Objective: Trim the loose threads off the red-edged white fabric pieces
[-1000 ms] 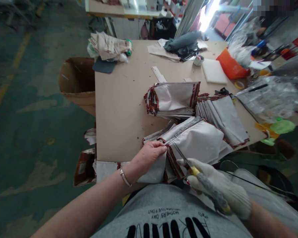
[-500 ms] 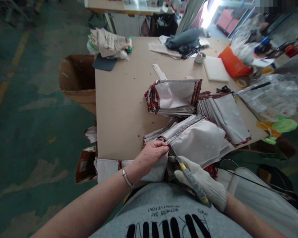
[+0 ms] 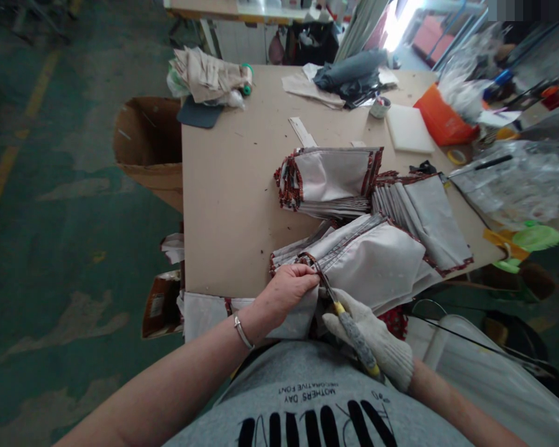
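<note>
My bare left hand, with a bangle at the wrist, pinches the edge of a pale fabric piece lying along the table's front edge. In my gloved right hand is a tool with a grey wrapped handle and yellow ends. Its thin metal part reaches the fabric edge at my left fingertips; whether it cuts there is too small to tell. Just beyond my hands lies a stack of pale fabric pieces with reddish-brown edges. Two similar stacks lie behind it.
The beige table holds a ruler, a white block, a tape roll and dark cloth. Clear plastic and a green object lie right. A cardboard box stands left.
My right hand and the tool have shifted slightly left, nearer my left hand. The whole view has moved a little. My left hand keeps its pinch on the fabric.
</note>
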A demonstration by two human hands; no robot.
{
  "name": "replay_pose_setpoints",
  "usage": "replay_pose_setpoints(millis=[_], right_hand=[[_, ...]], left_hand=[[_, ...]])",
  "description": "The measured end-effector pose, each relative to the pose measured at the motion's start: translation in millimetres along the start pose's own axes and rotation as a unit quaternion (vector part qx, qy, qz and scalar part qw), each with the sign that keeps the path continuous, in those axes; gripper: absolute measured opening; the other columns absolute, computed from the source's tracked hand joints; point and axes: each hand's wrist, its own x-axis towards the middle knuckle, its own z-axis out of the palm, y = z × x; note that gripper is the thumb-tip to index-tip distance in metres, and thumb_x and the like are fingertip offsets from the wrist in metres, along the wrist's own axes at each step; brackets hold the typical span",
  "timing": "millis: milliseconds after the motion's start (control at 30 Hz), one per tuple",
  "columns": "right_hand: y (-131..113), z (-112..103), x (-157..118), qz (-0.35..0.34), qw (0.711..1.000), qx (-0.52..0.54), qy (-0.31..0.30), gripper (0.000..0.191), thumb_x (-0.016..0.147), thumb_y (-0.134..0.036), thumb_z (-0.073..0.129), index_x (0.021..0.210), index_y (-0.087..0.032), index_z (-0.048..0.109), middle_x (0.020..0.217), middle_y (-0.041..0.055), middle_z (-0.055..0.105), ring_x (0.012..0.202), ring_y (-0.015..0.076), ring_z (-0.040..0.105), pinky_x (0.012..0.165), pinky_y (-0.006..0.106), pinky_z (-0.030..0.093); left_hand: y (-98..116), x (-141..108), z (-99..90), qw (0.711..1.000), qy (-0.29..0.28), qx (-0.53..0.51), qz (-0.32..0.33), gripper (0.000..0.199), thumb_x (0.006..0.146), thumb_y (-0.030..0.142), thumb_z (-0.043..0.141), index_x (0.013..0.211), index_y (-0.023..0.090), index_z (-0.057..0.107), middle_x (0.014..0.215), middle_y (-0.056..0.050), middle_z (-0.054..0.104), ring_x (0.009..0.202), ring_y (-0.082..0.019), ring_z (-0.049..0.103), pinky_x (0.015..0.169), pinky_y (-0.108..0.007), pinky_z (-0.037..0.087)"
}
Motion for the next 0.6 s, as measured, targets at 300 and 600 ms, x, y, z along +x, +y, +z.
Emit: replay_pose_setpoints(millis=[300, 600], right_hand=[[13.2, 9.0, 1.3, -0.03, 0.99, 0.135, -0.001, 0.044, 0.087, -0.046, 0.065, 0.122, -0.02, 0.061, 0.102, 0.004, 0.068, 0.089, 0.0212, 0.061, 0.082, 0.034, 0.051], [-7.4, 6.2, -7.5, -0.085, 0.978, 0.15, 0.12, 0.071, 0.075, -0.031, 0.077, 0.14, -0.031, 0.048, 0.105, 0.0016, 0.067, 0.084, 0.0196, 0.064, 0.079, 0.032, 0.057]], left_hand=[[1.9, -3.2, -0.3, 1.0, 0.01, 0.002, -0.004, 0.017, 0.064, 0.031, 0.065, 0.067, 0.014, 0.065, 0.057, 0.003, 0.051, 0.054, -0.01, 0.038, 0.055, -0.025, 0.027], [2.7, -26.1, 7.0, 0.995, -0.051, 0.042, 0.071, 0.016, 0.073, 0.03, 0.066, 0.071, 0.014, 0.069, 0.064, 0.001, 0.058, 0.062, -0.012, 0.047, 0.06, -0.025, 0.038]])
